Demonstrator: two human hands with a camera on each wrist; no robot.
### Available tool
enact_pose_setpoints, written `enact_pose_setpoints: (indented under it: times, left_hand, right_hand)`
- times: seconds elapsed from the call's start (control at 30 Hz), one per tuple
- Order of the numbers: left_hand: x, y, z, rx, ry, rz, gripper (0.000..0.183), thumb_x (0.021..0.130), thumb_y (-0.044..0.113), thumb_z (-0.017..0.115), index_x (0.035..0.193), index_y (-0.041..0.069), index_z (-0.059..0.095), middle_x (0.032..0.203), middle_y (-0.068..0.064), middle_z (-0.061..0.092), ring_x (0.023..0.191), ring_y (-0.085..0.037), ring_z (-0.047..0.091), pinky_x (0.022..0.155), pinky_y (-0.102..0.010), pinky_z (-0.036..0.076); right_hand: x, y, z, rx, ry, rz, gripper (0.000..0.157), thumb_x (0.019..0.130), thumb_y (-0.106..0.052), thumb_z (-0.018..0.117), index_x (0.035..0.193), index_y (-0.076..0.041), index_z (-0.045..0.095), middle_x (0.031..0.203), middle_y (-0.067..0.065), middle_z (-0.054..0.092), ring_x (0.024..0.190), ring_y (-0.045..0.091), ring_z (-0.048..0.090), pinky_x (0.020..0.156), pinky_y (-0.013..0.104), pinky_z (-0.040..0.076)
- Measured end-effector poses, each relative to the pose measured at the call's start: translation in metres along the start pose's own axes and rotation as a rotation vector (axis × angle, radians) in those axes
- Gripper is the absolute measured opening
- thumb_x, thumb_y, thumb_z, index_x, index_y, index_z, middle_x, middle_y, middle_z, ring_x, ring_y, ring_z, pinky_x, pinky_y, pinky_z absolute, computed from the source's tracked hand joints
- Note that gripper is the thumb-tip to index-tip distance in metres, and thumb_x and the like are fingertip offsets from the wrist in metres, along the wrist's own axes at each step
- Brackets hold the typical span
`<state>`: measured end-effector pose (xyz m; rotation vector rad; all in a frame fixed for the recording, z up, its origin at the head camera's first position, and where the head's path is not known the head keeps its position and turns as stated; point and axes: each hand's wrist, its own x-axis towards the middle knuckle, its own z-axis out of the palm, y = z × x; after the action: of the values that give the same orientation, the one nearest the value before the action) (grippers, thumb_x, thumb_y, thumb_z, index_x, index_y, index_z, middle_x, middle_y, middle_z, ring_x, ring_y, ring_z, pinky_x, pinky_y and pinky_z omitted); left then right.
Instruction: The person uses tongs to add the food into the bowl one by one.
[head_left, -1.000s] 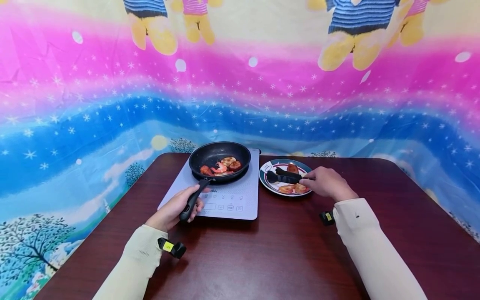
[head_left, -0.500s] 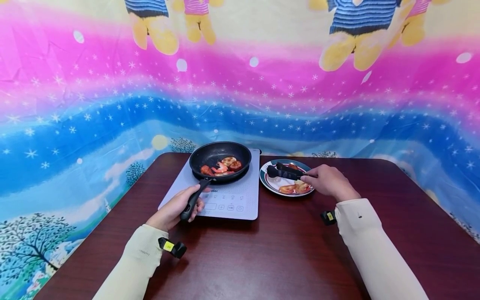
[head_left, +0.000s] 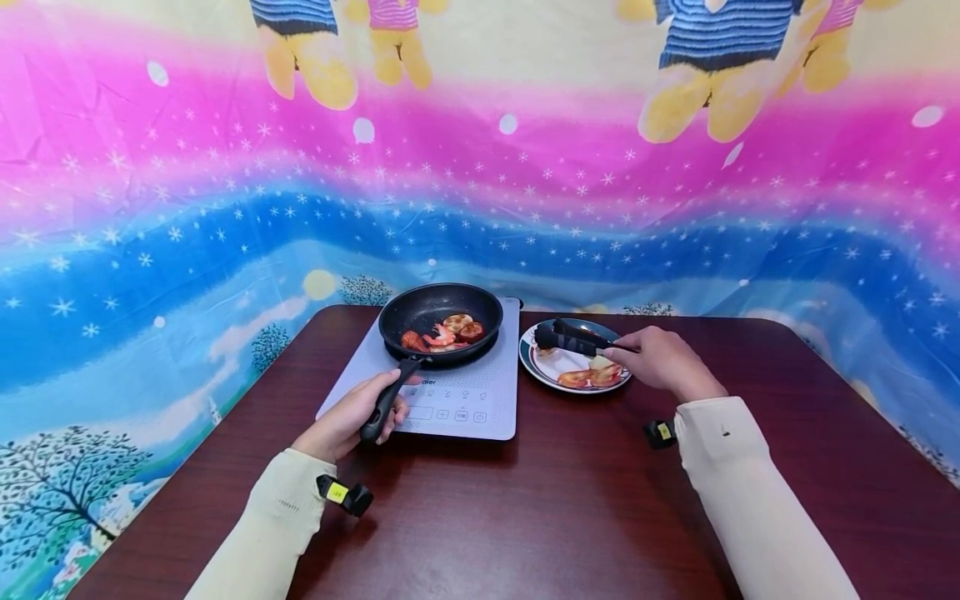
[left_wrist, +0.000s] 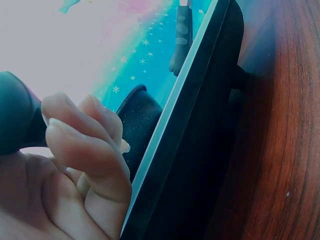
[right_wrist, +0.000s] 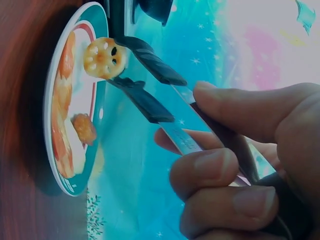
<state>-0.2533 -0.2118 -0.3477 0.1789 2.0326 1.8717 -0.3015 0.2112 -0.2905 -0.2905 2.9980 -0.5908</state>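
My left hand (head_left: 367, 408) grips the black handle (head_left: 386, 404) of a frying pan (head_left: 405, 315) that stands on a white induction cooker (head_left: 487, 400). In the pan lie a pink shrimp (head_left: 442, 336) and several browned pieces. My right hand (head_left: 663, 362) holds black-tipped tongs (head_left: 570, 339) over a plate (head_left: 527, 362) with a green and white rim. A round slice with holes, like lotus root (right_wrist: 97, 60), sits at the tong tips in the right wrist view. Orange-white strips (right_wrist: 62, 120) and a brown nugget (right_wrist: 84, 128) lie on the plate.
The cooker and plate stand side by side on a dark red wooden table (head_left: 480, 517). Behind the table's far edge hangs a colourful printed cloth (head_left: 570, 208). Both sleeves carry small black wrist cameras (head_left: 352, 497).
The right hand and tongs have shifted slightly right and toward the plate's far side, so more of the near strips and plate middle shows. The left hand and pan stay put.
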Motion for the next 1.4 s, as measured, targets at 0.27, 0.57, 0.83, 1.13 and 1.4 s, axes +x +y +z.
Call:
enact_pose_setpoints:
  times: [0.27, 0.57, 0.83, 1.13, 1.4]
  left_hand:
    - [0.000, 0.000, -0.001, -0.004, 0.004, -0.009, 0.058, 0.104, 0.047, 0.031, 0.143, 0.006, 0.040, 0.071, -0.002, 0.052, 0.050, -0.010, 0.045, 0.047, -0.023, 0.041]
    - [0.000, 0.000, 0.000, -0.007, 0.000, -0.004, 0.058, 0.104, 0.047, 0.031, 0.143, 0.006, 0.040, 0.071, -0.001, 0.053, 0.050, -0.009, 0.045, 0.046, -0.023, 0.041]
    - [0.000, 0.000, 0.000, -0.004, 0.001, -0.002, 0.058, 0.103, 0.048, 0.032, 0.143, 0.006, 0.040, 0.071, -0.001, 0.053, 0.050, -0.010, 0.045, 0.047, -0.023, 0.041]
    - [-0.001, -0.001, -0.001, -0.004, -0.001, -0.002, 0.058, 0.104, 0.047, 0.031, 0.143, 0.005, 0.040, 0.071, -0.002, 0.053, 0.050, -0.010, 0.045, 0.047, -0.024, 0.041]
    - [0.000, 0.000, -0.001, 0.004, -0.008, 0.008, 0.060, 0.103, 0.049, 0.032, 0.143, 0.004, 0.039, 0.073, -0.002, 0.053, 0.050, -0.010, 0.045, 0.047, -0.024, 0.041]
  right_hand:
    - [-0.001, 0.005, -0.004, -0.033, -0.062, -0.029, 0.049, 0.096, -0.040, 0.057, 0.126, -0.002, 0.063, 0.124, 0.025, 0.059, 0.110, 0.039, 0.055, 0.087, 0.055, 0.046]
    - [0.000, -0.001, 0.004, -0.021, -0.067, 0.022, 0.056, 0.096, -0.043, 0.056, 0.128, 0.003, 0.059, 0.127, 0.027, 0.056, 0.112, 0.041, 0.053, 0.088, 0.057, 0.046]
    - [0.003, -0.014, 0.013, -0.068, -0.052, 0.060, 0.052, 0.095, -0.043, 0.057, 0.126, -0.002, 0.063, 0.113, 0.019, 0.063, 0.091, 0.028, 0.055, 0.063, 0.038, 0.046]
    - [0.004, -0.015, 0.015, -0.112, -0.020, 0.050, 0.051, 0.096, -0.042, 0.056, 0.130, -0.004, 0.061, 0.127, 0.023, 0.058, 0.107, 0.037, 0.055, 0.074, 0.050, 0.049]
    - [0.003, -0.015, 0.013, -0.082, -0.017, 0.070, 0.057, 0.097, -0.045, 0.053, 0.135, -0.003, 0.055, 0.134, 0.026, 0.051, 0.119, 0.044, 0.049, 0.087, 0.059, 0.045]
